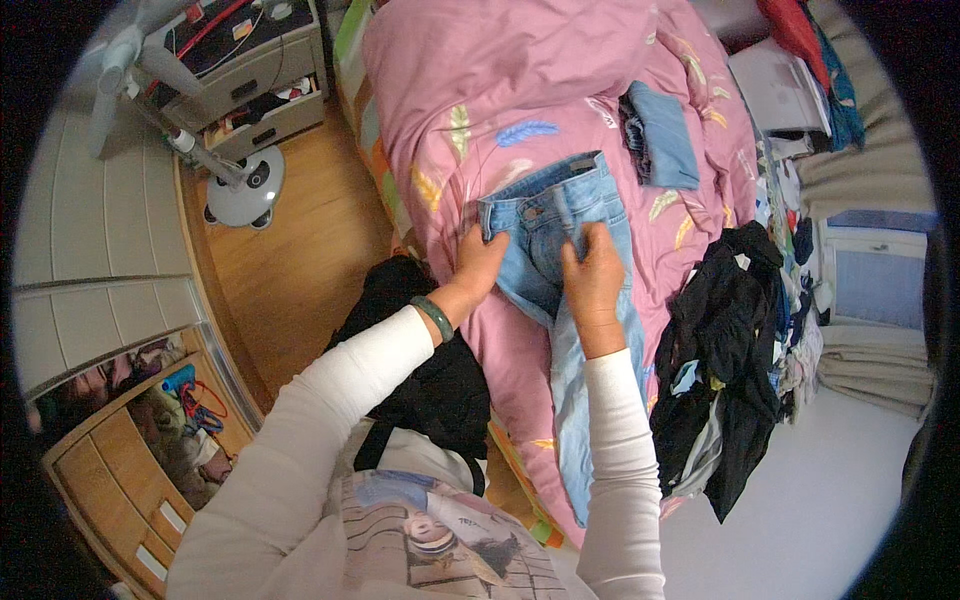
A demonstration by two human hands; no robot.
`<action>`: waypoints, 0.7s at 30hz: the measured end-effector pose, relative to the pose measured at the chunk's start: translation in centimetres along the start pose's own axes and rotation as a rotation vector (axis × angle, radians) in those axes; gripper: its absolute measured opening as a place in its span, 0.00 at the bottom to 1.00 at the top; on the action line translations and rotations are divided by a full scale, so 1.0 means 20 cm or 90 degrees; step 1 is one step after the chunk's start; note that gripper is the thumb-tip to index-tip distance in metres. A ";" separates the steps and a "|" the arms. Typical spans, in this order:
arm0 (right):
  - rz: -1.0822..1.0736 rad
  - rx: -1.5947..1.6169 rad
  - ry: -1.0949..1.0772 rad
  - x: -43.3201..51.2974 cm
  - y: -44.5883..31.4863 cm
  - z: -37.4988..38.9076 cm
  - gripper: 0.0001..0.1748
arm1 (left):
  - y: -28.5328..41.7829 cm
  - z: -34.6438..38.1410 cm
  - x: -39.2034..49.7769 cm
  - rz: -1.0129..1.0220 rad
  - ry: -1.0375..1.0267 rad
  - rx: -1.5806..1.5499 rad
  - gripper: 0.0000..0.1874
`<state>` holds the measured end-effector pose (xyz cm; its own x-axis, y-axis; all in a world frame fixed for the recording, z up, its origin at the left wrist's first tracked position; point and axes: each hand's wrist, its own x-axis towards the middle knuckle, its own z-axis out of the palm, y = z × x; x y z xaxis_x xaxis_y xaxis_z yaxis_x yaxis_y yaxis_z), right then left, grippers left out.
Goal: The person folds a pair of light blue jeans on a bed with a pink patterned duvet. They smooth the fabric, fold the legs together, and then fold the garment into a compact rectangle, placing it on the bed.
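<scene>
A pair of light-blue jeans (536,240) lies on the pink bedspread (517,375), its waistband towards the far side of the bed. One leg of the jeans runs back towards me, partly hidden under my right forearm. My left hand (480,259) grips the jeans at the left hip, just under the waistband. On the other hip, my right hand (595,270) holds the denim between thumb and fingers near the front pocket. A folded pair of jeans (661,135) rests on the bedspread beyond my right hand.
Black clothes (720,322) are heaped along the bed's right edge, beside more piled laundry (795,315). To the left, a pedestal fan (244,187) stands on the wooden floor (315,195). Nearby is a cabinet with an open drawer (262,116). An open wooden drawer (112,487) sits lower left.
</scene>
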<state>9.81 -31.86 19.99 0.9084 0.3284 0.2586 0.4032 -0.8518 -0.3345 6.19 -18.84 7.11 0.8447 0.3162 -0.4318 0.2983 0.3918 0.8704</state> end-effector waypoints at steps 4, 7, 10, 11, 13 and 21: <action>-0.106 -0.030 -0.088 -0.07 -0.07 0.12 0.17 | -0.02 0.03 0.02 0.044 0.038 0.093 0.27; -0.149 -0.018 -0.087 -0.09 -0.09 0.19 0.18 | 0.04 0.03 0.01 0.007 0.072 0.001 0.20; -0.151 0.067 -0.083 -0.11 -0.10 0.24 0.23 | 0.11 0.03 0.03 -0.023 0.044 -0.104 0.33; -0.156 0.102 -0.067 -0.12 -0.09 0.25 0.24 | 0.11 0.03 0.03 0.005 0.051 -0.117 0.37; -0.118 0.114 -0.031 -0.16 -0.05 0.23 0.27 | 0.13 0.03 0.08 0.076 0.012 -0.011 0.40; 0.105 -0.009 0.060 -0.73 0.15 0.07 0.28 | 0.13 -0.09 0.28 0.050 -0.109 0.255 0.25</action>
<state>-2.18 -38.71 13.97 0.9477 0.1448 0.2846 0.2472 -0.8969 -0.3667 10.91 -14.53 6.45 0.9230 0.1714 -0.3445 0.3504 -0.0047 0.9366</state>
